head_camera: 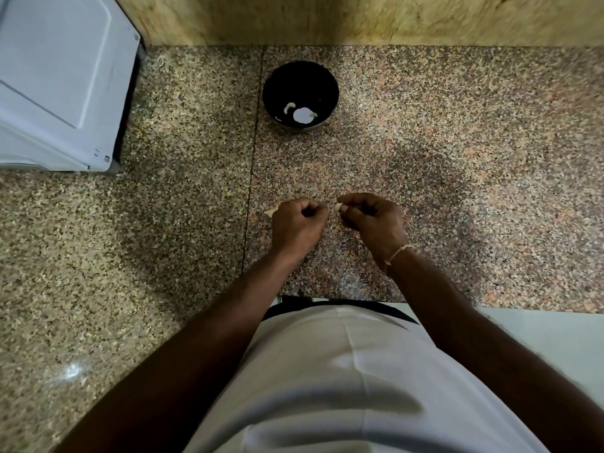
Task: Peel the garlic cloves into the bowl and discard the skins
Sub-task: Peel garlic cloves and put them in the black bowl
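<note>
A black bowl [300, 93] stands on the speckled granite counter [425, 142] near the back wall. Peeled garlic cloves [289, 108] lie in its bottom beside a bright glare spot. My right hand [372, 220] pinches a pale garlic clove [338, 206] at its fingertips. My left hand [299, 223] is curled into a loose fist just left of it; what its fingertips hold is hidden. Another pale clove or skin piece [270, 212] lies on the counter against the left side of my left hand.
A white appliance [58, 83] fills the back left corner of the counter. A wooden wall panel [359, 18] runs along the back. The counter's front edge [359, 300] is just beyond my body.
</note>
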The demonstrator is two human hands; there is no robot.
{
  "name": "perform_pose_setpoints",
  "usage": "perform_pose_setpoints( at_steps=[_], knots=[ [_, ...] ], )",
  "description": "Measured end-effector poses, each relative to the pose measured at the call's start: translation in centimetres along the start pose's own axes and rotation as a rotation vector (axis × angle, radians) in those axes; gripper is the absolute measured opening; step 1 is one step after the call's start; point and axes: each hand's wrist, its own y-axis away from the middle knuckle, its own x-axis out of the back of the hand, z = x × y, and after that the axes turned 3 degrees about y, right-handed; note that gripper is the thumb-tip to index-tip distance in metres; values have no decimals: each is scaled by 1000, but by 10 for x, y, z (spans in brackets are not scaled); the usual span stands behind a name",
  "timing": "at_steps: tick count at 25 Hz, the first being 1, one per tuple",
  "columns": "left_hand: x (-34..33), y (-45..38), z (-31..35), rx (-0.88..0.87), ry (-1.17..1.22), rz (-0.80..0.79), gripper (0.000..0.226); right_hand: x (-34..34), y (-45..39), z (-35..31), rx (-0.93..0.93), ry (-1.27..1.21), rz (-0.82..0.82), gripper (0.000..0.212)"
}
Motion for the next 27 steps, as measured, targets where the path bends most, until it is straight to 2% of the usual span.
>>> perform_pose_setpoints(
  at_steps=[6, 8, 12, 15, 23, 27],
  knots=[
    [1, 0, -3, -58, -48, 6, 10, -2, 0, -3, 11, 89, 8, 13],
    [3, 2, 0, -70, -11, -14, 4, -3, 0, -4, 20, 129, 16, 14],
    [4, 7, 6, -111, 101, -75, 11, -5, -1, -9, 72, 224, 17, 19],
    [5, 7, 9, -142, 139, -58, 8, -6, -2, -12, 108, 278, 17, 21],
    [9, 8, 14, -181, 152, -72, 8, -9, -5, -18, 144, 254, 82, 17],
    [11, 8, 14, -127, 189, -76, 10, -9, -4, -21, 136, 205, 71, 15]
  ],
)
